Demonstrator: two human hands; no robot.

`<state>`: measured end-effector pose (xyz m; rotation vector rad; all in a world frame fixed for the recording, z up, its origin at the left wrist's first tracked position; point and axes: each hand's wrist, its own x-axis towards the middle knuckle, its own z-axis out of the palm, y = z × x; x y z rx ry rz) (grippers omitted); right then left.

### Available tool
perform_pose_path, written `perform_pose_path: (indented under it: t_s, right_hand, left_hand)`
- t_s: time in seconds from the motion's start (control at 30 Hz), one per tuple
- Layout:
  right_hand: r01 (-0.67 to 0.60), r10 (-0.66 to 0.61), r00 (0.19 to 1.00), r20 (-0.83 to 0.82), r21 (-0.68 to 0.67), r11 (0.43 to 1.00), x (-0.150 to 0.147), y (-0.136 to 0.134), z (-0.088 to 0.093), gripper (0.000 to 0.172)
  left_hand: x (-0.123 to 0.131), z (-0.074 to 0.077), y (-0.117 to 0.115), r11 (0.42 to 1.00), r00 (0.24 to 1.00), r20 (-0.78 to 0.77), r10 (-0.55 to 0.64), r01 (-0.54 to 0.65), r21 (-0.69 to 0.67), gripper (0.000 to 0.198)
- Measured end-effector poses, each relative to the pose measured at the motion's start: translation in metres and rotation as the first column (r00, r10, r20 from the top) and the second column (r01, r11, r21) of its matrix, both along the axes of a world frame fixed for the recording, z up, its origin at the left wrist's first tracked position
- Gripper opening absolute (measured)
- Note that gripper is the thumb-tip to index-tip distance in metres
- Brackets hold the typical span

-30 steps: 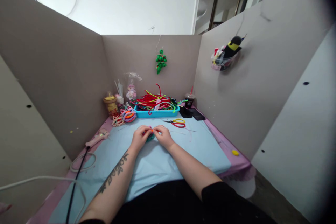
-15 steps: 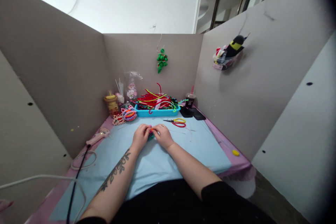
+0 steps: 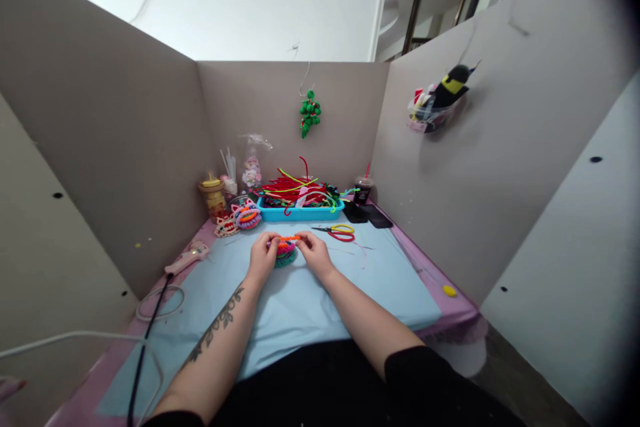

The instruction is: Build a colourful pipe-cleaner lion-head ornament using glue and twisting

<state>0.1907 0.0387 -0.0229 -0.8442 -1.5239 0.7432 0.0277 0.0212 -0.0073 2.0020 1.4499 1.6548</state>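
Observation:
Between my two hands, above the middle of the blue cloth, stretches a short fuzzy orange strip that looks like pipe cleaner (image 3: pixel 289 238). My left hand (image 3: pixel 263 257) pinches its left end, and my right hand (image 3: pixel 315 254) pinches the other. Just below the strip is a rounded fuzzy piece in orange, pink, purple and teal (image 3: pixel 285 255). Its left side lies against my left fingers, which partly hide it. Whether the strip is joined to this piece I cannot tell.
Scissors (image 3: pixel 340 233) with red and yellow handles lie beyond my right hand. Behind stands a blue tray (image 3: pixel 300 214) heaped with pipe cleaners. Similar fuzzy pieces (image 3: pixel 247 214) sit left of it. A pink glue gun (image 3: pixel 187 258) rests at left, and a drink cup (image 3: pixel 363 189) stands back right.
My hands have moved apart. The orange strip now shows stretched between them, and more of the multicoloured piece below is uncovered.

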Motion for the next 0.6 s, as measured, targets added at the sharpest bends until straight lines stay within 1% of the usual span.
perform_pose_path:
  t_s: [0.13,0.33,0.43,0.5,0.6]
  right_hand:
    - [0.003,-0.003,1.000,-0.004,0.039,0.999,0.0011,0.0010,-0.0002,0.016]
    - [0.070,-0.072,0.997,0.024,0.094,0.993,0.0018,0.0016,-0.0006,0.015]
    - [0.046,-0.047,0.999,0.025,0.053,0.998,0.0015,0.0003,0.0004,0.017]
    - [0.024,-0.024,1.000,0.013,0.019,1.000,0.0010,-0.0003,0.0007,0.021]
    - [0.007,-0.007,1.000,0.006,0.005,1.000,0.0004,-0.0001,0.0000,0.023]
  left_hand:
    - [-0.0009,0.0006,0.0001,0.999,1.000,0.025,0.002,-0.001,-0.034,0.021]
    - [-0.0027,-0.0012,0.0018,0.996,0.998,0.057,0.010,-0.005,-0.085,0.023]
    - [-0.0023,-0.0011,0.0014,0.997,0.999,0.042,0.009,-0.006,-0.078,0.020]
    - [-0.0017,0.0001,0.0007,0.998,1.000,0.023,0.005,-0.003,-0.062,0.019]
    - [-0.0012,0.0033,-0.0009,0.999,1.000,0.003,-0.018,0.018,-0.043,0.017]
